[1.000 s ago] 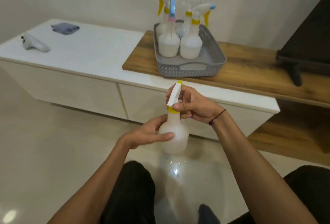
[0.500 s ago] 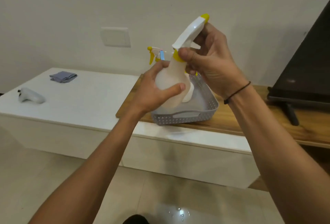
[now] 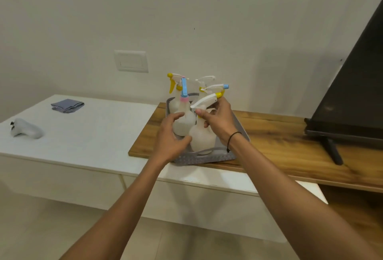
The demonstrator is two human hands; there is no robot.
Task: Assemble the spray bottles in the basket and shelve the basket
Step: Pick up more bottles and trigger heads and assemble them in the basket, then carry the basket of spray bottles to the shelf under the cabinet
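My right hand point(image 3: 217, 121) grips bottle point(image 3: 202, 135) at neck, low in basket point(image 3: 207, 157), front spot. My left hand point(image 3: 170, 137) loose beside it, holding nothing. Set bottle flat, keep upright, don't bump other bottles point(image 3: 183, 123). Then let go.

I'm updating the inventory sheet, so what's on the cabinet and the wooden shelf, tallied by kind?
Spray bottles, all in the basket: 5
Grey basket: 1
Folded grey cloth: 1
White controller: 1
Black TV: 1
Total: 9
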